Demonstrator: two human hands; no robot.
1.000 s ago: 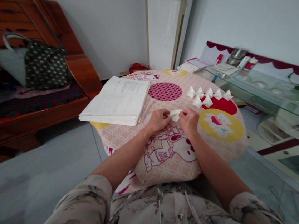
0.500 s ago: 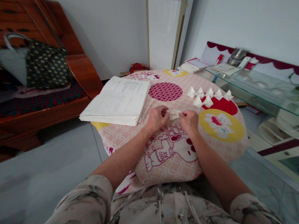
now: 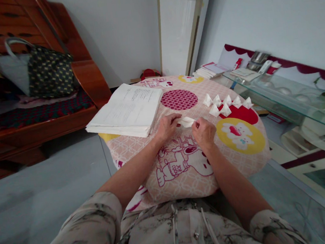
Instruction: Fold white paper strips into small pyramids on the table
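Observation:
A small folded piece of white paper (image 3: 187,121) is stretched between my two hands, just above the patterned tablecloth (image 3: 184,190). My left hand (image 3: 169,126) pinches its left end with the fingertips. At the right end, my right hand (image 3: 204,131) is closed on the paper between thumb and fingers. Several folded white paper pieces with pointed tops (image 3: 225,110) stand in two rows beyond my right hand. To the left of my left hand lies a thick stack of printed sheets (image 3: 126,112).
A glass-topped table (image 3: 292,99) with metal bowls (image 3: 258,61) and other small things borders the right side. More papers (image 3: 209,70) lie at the back. On the left stands a wooden bench (image 3: 90,81) with a dark patterned bag (image 3: 49,70). A white upright appliance (image 3: 177,30) stands behind.
The folded paper has turned and tilted between my hands. My right hand has shifted slightly left and rotated, and my left hand has moved a little left.

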